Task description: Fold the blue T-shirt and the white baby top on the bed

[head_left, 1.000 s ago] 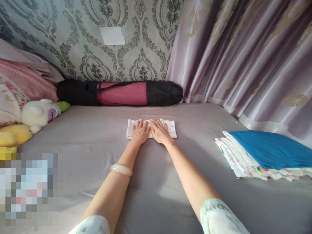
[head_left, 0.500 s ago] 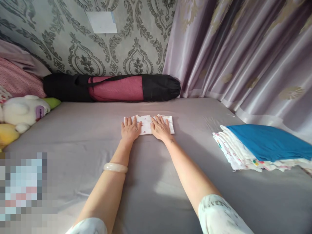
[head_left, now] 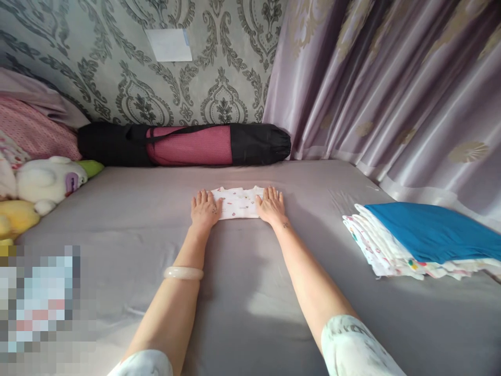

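Observation:
A small white garment [head_left: 238,203] with a tiny reddish print lies folded into a flat strip on the grey bed sheet [head_left: 235,292]. On its left end rests my left hand [head_left: 204,209], palm down with the fingers stretched out. My right hand [head_left: 271,205] lies flat over the right end, fingers spread. The middle of the garment shows between the two thumbs, while both ends are partly covered. Neither hand grips the cloth. A pale bangle [head_left: 183,273] circles my left forearm.
A stack of folded white printed clothes [head_left: 378,248] with a blue garment [head_left: 434,230] on top sits at right. Against the wall lies a black and pink rolled-mat bag [head_left: 191,146]. Plush toys [head_left: 43,180] are at left, near a blurred patch [head_left: 43,297]. Curtains [head_left: 376,94] hang at right.
My hands have moved apart toward the two ends of the folded garment, so more of its printed middle shows. The view has shifted slightly.

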Demonstrator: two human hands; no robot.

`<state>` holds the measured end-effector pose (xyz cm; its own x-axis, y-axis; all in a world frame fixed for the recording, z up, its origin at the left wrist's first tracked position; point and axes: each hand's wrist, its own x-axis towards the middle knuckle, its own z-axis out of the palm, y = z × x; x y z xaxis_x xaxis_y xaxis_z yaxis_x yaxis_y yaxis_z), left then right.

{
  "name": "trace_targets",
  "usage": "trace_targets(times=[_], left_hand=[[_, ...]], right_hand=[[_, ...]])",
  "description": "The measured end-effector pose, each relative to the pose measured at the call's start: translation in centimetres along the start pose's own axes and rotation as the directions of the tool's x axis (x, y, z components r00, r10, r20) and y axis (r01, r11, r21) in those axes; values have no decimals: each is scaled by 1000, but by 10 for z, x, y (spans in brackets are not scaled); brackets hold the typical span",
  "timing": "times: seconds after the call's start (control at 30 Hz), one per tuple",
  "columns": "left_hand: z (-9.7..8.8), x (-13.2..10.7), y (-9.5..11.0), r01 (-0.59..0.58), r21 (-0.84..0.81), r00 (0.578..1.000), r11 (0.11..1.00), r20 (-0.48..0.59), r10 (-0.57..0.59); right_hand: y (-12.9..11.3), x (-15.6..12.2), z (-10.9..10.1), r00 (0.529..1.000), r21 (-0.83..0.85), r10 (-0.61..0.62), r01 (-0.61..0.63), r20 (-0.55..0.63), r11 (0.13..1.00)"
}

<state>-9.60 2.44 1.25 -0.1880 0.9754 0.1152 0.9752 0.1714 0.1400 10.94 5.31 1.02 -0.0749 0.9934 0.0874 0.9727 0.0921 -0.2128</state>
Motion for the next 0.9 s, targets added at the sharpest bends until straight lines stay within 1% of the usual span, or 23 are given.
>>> trace_targets(times=[0.1, 0.27, 0.57, 0.67, 0.8, 0.9], left_hand=[[4, 1, -6, 20, -36, 997, 999, 70, -17], [3, 3, -8, 41, -63, 993, 997, 113, -33], [2, 5, -10, 65, -105, 991, 992, 120, -53], [0, 7, -11, 83, -109, 990, 991, 121, -70], [-4, 7, -10, 94, -107, 992, 990, 90, -84], [-8, 5, -4, 48, -100, 998, 994, 36, -45]], right_hand=[[6, 1, 5, 999, -3, 15, -15, 29, 1000], [6, 3, 5, 998, 12, 22, -22, 52, 1000], [6, 6, -1, 992, 32, 50, -54, 120, 998], [6, 7, -6, 991, 40, 54, -59, 126, 997], [-1, 3, -12, 998, 39, -10, 7, 65, 999], [-11, 0, -14, 992, 55, -120, 118, 34, 991]])
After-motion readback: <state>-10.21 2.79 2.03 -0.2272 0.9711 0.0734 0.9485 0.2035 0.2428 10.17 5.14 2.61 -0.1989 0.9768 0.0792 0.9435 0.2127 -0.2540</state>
